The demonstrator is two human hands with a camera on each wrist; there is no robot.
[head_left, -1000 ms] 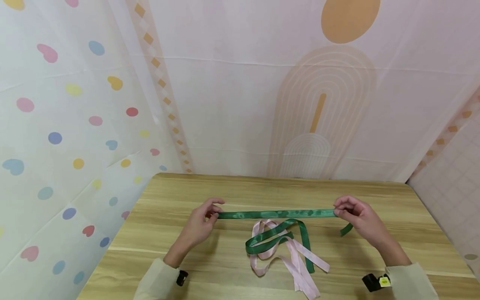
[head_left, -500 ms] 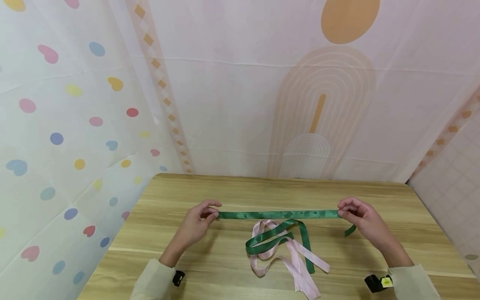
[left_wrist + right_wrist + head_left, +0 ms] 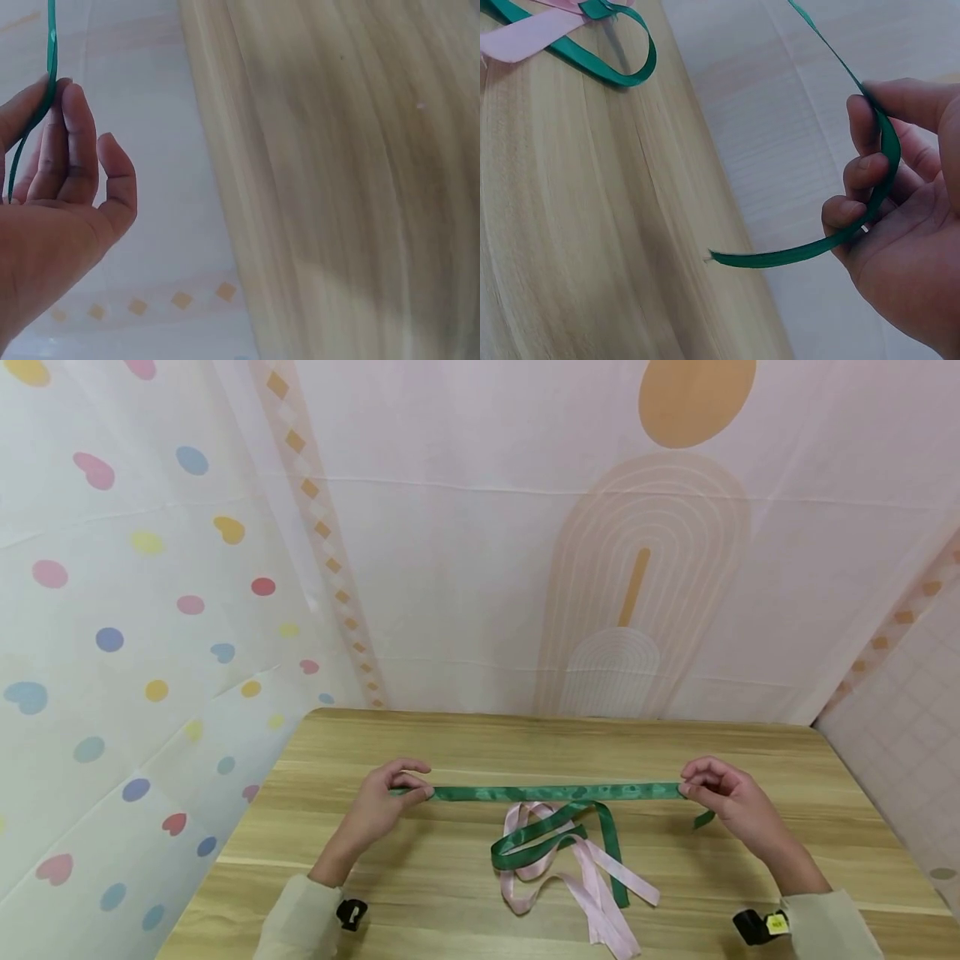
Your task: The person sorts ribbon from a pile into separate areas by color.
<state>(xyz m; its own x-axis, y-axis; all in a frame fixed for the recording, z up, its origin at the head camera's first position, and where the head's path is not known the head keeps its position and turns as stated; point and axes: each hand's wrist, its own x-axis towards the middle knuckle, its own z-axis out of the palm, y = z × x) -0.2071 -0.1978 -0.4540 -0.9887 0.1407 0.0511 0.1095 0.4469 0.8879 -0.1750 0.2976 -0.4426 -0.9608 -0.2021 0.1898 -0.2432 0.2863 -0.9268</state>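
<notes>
one green ribbon pinched taut between left grip, right grip

Green ribbon, taut, left hand to right hand

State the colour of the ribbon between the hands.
The stretched ribbon is green, clearest in the head view.

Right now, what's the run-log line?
left grip: pinching | right grip: pinching | held: green ribbon, straight between grips | table: pink ribbon, other green ribbon
</notes>
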